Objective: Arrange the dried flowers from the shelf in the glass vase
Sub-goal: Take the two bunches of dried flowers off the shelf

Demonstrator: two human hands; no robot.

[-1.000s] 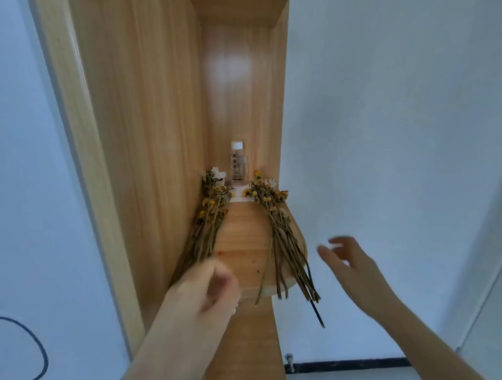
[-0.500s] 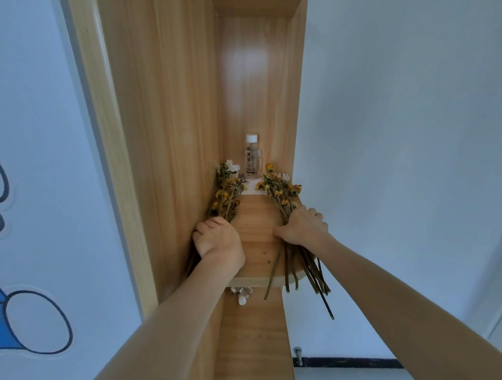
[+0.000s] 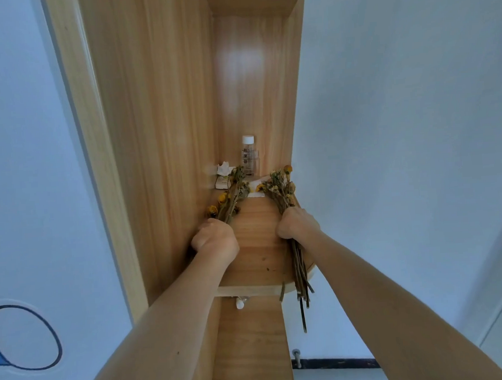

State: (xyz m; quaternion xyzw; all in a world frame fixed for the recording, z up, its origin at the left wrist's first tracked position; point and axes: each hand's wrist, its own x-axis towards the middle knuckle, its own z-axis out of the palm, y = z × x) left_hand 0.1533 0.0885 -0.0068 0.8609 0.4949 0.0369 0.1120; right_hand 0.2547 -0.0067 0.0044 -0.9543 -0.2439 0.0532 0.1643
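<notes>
Two bunches of dried yellow flowers lie on a narrow wooden shelf [image 3: 259,248]. My left hand [image 3: 214,240] grips the stems of the left bunch [image 3: 230,200] against the shelf's left wall. My right hand [image 3: 297,225] grips the right bunch [image 3: 279,188] around its middle; its stems [image 3: 300,275] stick out past the shelf's front edge. No glass vase is in view.
A small clear bottle with a white cap [image 3: 249,156] stands at the back of the shelf, next to a small white packet [image 3: 222,177]. Wooden side panels [image 3: 158,136] close in the niche. White walls lie on both sides, with a blue drawing [image 3: 20,336] at left.
Both hands reached from below the shelf up to the bunches and closed round them. Since half a second ago the grips have tightened and the camera has come closer.
</notes>
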